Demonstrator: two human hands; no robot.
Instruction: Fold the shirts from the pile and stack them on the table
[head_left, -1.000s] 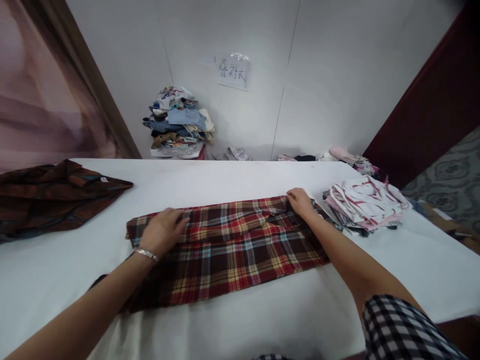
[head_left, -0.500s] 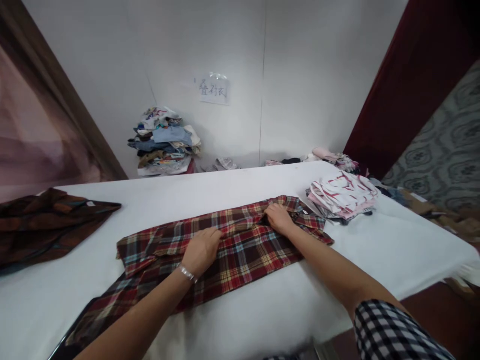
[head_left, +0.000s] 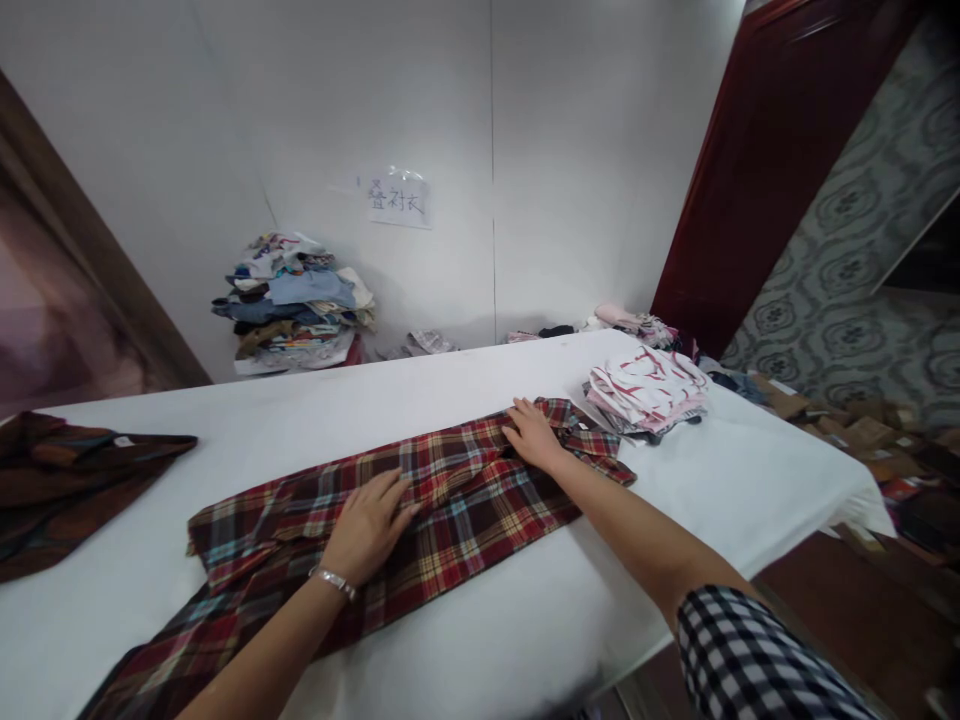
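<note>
A red, brown and yellow plaid shirt (head_left: 465, 520) lies lengthwise on the white-covered table (head_left: 495, 640), one long side folded over. Its collar end points right and a sleeve trails toward the lower left. My left hand (head_left: 367, 525), with a bracelet at the wrist, rests on the middle of the folded layer, fingers spread. Near the collar, my right hand (head_left: 532, 435) lies flat on the cloth with its fingers apart. Neither hand grips the fabric.
A stack of folded clothes (head_left: 645, 390) sits to the right of the collar. At the left edge lies a dark brown garment (head_left: 67, 490). Behind the table rises a tall clothes pile (head_left: 292, 305), below a handwritten paper sign (head_left: 400, 200) on the wall.
Both hands have loosened from the cloth and their fingers have spread out flat on it. The shirt's fold looks much the same. The camera view has turned to the right.
</note>
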